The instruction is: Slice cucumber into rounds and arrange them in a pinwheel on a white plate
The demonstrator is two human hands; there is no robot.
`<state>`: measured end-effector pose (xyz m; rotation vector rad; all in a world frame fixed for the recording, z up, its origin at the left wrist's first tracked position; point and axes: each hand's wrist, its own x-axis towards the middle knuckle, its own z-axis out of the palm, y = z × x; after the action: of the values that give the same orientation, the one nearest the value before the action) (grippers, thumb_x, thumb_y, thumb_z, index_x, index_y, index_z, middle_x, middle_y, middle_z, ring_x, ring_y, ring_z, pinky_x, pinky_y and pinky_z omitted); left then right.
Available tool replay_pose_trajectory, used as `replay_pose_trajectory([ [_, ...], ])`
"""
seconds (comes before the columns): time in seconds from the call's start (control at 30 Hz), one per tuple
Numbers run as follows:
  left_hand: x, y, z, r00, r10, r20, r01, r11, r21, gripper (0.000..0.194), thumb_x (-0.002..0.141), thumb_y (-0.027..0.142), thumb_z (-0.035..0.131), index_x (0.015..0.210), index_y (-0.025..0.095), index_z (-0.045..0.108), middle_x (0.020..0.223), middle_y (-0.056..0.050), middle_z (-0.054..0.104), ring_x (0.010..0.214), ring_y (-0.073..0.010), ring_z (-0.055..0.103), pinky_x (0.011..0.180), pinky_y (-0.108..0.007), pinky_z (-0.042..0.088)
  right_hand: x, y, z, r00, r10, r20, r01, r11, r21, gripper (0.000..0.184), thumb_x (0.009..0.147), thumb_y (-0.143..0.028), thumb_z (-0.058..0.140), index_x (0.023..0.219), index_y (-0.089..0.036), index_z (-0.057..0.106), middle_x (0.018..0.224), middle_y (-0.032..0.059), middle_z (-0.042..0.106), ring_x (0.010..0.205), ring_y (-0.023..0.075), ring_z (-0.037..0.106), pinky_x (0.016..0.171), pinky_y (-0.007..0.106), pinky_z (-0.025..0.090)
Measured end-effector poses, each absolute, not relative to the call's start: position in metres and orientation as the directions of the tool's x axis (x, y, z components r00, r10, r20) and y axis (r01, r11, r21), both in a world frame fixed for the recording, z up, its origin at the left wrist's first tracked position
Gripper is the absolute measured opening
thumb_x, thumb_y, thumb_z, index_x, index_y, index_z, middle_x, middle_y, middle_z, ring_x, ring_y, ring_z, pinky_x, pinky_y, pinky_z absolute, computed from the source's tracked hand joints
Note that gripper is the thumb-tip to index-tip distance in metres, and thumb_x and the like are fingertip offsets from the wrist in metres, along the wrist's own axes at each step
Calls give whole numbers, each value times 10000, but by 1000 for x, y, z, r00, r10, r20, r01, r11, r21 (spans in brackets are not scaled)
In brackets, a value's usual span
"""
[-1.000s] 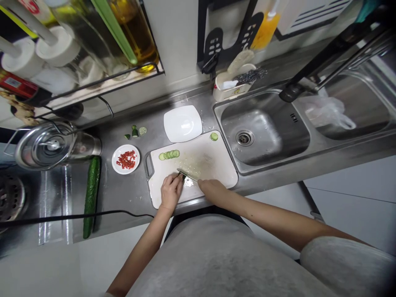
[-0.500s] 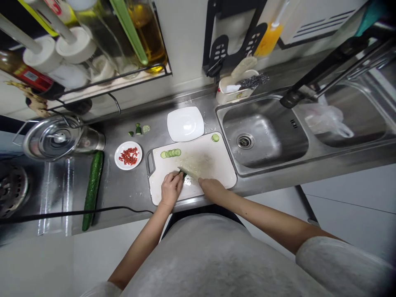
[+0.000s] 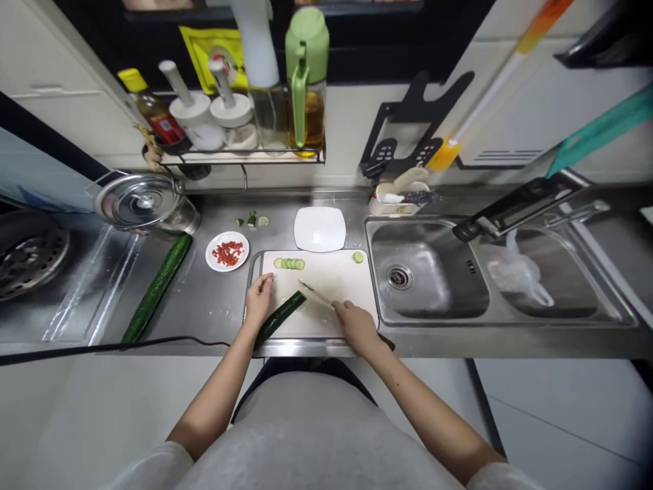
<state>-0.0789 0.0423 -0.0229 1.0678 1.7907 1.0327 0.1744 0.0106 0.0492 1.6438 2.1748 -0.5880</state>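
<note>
My right hand [image 3: 357, 328] grips a kitchen knife [image 3: 319, 295] over the white cutting board [image 3: 352, 289]. The blade points up and left, and the dark handle end shows behind my hand. My left hand [image 3: 259, 298] is above the board's left side, fingers curled together; whether something small is in them I cannot make out. Beside it, a cut dark green cucumber [image 3: 280, 318] lies slanted across the board's lower left, apart from the blade. A row of overlapping cucumber slices [image 3: 290, 264] lies near the board's top edge, with a few more slices [image 3: 358, 257] at the top right corner.
An empty white plate [image 3: 320, 229] stands behind the board. To the left are a small plate of red pieces [image 3: 228, 252], cucumber ends [image 3: 252, 221], a whole cucumber [image 3: 158, 289] and a lidded steel pot [image 3: 145, 202]. A black cable crosses the front edge. The double sink [image 3: 428, 265] is at right.
My left hand has come off the cucumber and moved up and left. The knife has drawn away to the right of the cucumber's cut end. The view has tilted upward.
</note>
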Motion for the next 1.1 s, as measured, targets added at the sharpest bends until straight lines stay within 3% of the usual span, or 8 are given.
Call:
replay_pose_trajectory([
  [0.13, -66, 52, -7, -180, 940, -290, 224, 326, 918, 435, 817, 521, 525, 1015, 165, 677, 1030, -86, 698, 884, -188, 637, 736, -291, 509, 183, 9, 51, -285, 891, -353, 952, 305, -1, 421, 962, -225, 316, 1356, -271, 458, 1123, 96, 590, 888, 200, 572, 746, 300, 358],
  [0.27, -42, 53, 6, 32, 941, -337, 234, 321, 918, 396, 752, 494, 624, 951, 159, 693, 906, -67, 720, 831, -178, 644, 752, -282, 496, 194, 5, 49, -327, 907, -265, 936, 349, 39, 463, 952, -213, 335, 1396, -300, 436, 1194, 102, 564, 865, 188, 537, 753, 302, 342],
  [0.43, -28, 52, 10, 210, 877, -433, 239, 384, 892, 361, 637, 437, 732, 867, 159, 705, 776, -46, 711, 712, -165, 639, 665, -263, 480, 206, -1, 46, -385, 896, -222, 910, 409, 71, 459, 946, -227, 359, 1387, -318, 448, 1196, 89, 571, 868, 185, 514, 748, 300, 342],
  [0.57, -25, 53, 8, 276, 873, -401, 223, 348, 911, 293, 626, 377, 733, 818, 160, 691, 660, -9, 664, 630, -136, 606, 611, -243, 458, 210, -5, 46, -379, 894, -239, 908, 409, 88, 459, 938, -212, 373, 1377, -309, 464, 1193, 92, 579, 863, 184, 519, 748, 299, 351],
  [0.73, -19, 63, -3, 210, 911, -355, 241, 303, 922, 173, 619, 272, 704, 743, 159, 664, 605, 19, 611, 572, -108, 560, 566, -223, 438, 210, -7, 44, -343, 891, -297, 921, 381, 78, 453, 945, -213, 348, 1372, -303, 469, 1184, 96, 582, 886, 192, 542, 776, 301, 367],
  [0.93, -27, 100, -18, -136, 945, -298, 318, 327, 890, 142, 666, 238, 664, 789, 168, 670, 690, 5, 641, 638, -112, 579, 618, -227, 444, 217, -10, 42, -293, 906, -306, 937, 335, 96, 441, 937, -203, 362, 1345, -295, 502, 1168, 93, 593, 912, 187, 560, 793, 281, 380],
  [1.1, -32, 124, -24, -150, 939, -309, 519, 341, 784, 108, 691, 206, 673, 798, 196, 678, 732, 7, 678, 662, -117, 573, 654, -230, 409, 228, -13, 42, -228, 927, -296, 963, 260, 72, 436, 943, -203, 356, 1338, -300, 513, 1157, 74, 601, 915, 175, 576, 811, 264, 386],
])
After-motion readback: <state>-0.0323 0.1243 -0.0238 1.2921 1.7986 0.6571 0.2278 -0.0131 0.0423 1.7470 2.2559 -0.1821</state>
